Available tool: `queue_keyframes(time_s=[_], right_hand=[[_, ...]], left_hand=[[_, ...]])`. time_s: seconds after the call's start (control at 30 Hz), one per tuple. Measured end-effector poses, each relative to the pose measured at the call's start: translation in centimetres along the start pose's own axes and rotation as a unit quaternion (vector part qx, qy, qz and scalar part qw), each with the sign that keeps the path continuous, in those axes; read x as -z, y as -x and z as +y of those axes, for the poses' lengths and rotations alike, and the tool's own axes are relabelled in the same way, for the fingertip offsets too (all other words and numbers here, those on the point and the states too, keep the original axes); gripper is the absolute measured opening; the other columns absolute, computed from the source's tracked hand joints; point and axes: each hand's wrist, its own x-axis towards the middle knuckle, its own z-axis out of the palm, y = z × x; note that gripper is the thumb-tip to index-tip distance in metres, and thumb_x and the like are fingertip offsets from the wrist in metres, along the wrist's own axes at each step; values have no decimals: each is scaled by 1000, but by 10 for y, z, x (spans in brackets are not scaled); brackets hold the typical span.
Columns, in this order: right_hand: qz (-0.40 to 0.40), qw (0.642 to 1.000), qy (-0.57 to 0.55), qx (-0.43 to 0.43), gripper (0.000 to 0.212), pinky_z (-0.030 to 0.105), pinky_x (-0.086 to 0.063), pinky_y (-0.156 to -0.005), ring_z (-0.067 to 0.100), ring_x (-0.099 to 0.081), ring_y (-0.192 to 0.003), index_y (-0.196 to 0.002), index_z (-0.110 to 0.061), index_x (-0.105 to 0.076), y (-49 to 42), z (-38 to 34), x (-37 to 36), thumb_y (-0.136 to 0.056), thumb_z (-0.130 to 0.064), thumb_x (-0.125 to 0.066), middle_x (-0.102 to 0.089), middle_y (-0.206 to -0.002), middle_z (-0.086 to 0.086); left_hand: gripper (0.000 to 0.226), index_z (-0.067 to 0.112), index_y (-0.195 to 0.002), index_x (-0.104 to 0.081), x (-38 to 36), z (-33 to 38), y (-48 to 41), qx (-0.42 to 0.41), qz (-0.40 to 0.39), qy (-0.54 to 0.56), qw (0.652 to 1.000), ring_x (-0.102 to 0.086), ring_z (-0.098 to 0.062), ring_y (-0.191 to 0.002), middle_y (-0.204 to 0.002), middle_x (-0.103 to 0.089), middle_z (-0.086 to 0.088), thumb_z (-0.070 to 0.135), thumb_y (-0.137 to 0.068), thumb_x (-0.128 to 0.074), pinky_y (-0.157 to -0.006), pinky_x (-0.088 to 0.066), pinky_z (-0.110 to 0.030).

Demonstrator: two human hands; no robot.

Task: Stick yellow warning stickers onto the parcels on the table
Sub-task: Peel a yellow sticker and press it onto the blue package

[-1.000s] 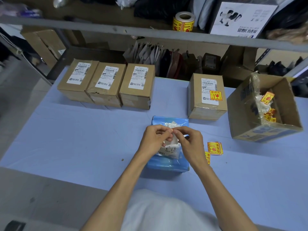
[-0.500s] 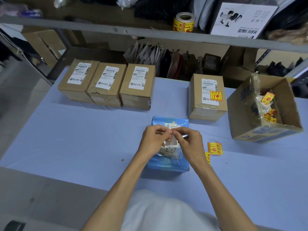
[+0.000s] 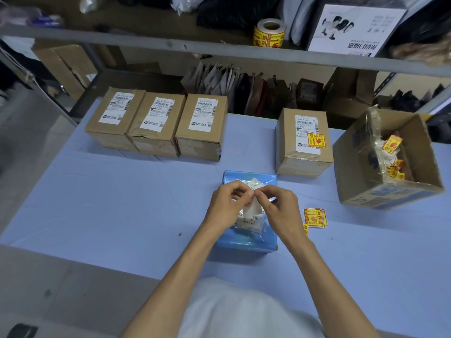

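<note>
A blue plastic parcel (image 3: 246, 242) with a white shipping label lies on the table in front of me. Just above it, my left hand (image 3: 228, 207) and my right hand (image 3: 279, 209) meet at the fingertips. Both pinch the top of a small sticker sheet (image 3: 253, 211), of which only the white side shows. A few loose yellow warning stickers (image 3: 314, 217) lie on the table right of my right wrist. Three brown parcels (image 3: 156, 125) with white labels stand in a row at the back left. A fourth brown parcel (image 3: 302, 162) at the back right carries a yellow sticker (image 3: 316, 140).
An open cardboard box (image 3: 390, 193) with crumpled backing and sticker scraps stands at the right. A roll of yellow stickers (image 3: 269, 32) sits on the metal shelf above the back edge. The light blue table top (image 3: 122, 203) ends near my body.
My fingertips have shifted slightly on the sticker sheet and drawn closer together. The parcels and loose stickers have not moved.
</note>
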Motion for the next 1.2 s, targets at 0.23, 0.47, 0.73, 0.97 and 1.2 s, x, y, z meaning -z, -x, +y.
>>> queue_keyframes(time_s=[0.23, 0.47, 0.73, 0.97, 1.2], right_hand=[[40, 992, -108, -53, 24, 29, -51, -64, 4, -61, -66, -70, -20, -69, 1, -3, -4, -88, -8, -59, -69, -66, -12], [71, 987, -131, -55, 17, 31, -50, -54, 10, -65, -67, -77, -14, -72, 4, -7, -9, -89, -10, -61, -71, -69, -5], [73, 986, -139, -62, 14, 41, -56, -60, 18, -66, -69, -79, -10, -71, 4, -6, -12, -88, -7, -60, -70, -71, -1], [98, 972, -193, -90, 15, 29, -50, -53, 33, -65, -74, -77, -8, -67, 3, -3, -8, -88, -4, -58, -67, -73, 12], [82, 970, -215, -81, 11, 32, -56, -59, 24, -65, -70, -81, -4, -69, 4, -8, -12, -88, -7, -62, -69, -75, 11]], left_hand=[[10, 11, -78, -61, -4, 5, 1, 33, 12, 49, 998, -65, -15, -72, -73, -66, -2, 7, -88, -58, -74, -51, -25], [24, 14, -80, -60, -10, 4, -1, 82, 12, 97, 992, -64, -14, -75, -75, -67, 3, 37, -84, -61, -83, -53, -38], [11, 12, -84, -58, -9, 3, -2, 33, 17, 36, 999, -62, -16, -79, -77, -64, 5, 17, -93, -58, -88, -50, -39], [14, 13, -78, -52, -11, 1, -3, 120, 71, 105, 985, -68, -19, -71, -80, -67, -7, 8, -88, -60, -72, -56, -33], [25, 11, -97, -60, -9, 7, -2, 122, 80, 190, 971, -68, -18, -76, -90, -72, -9, 21, -80, -74, -80, -55, -37]])
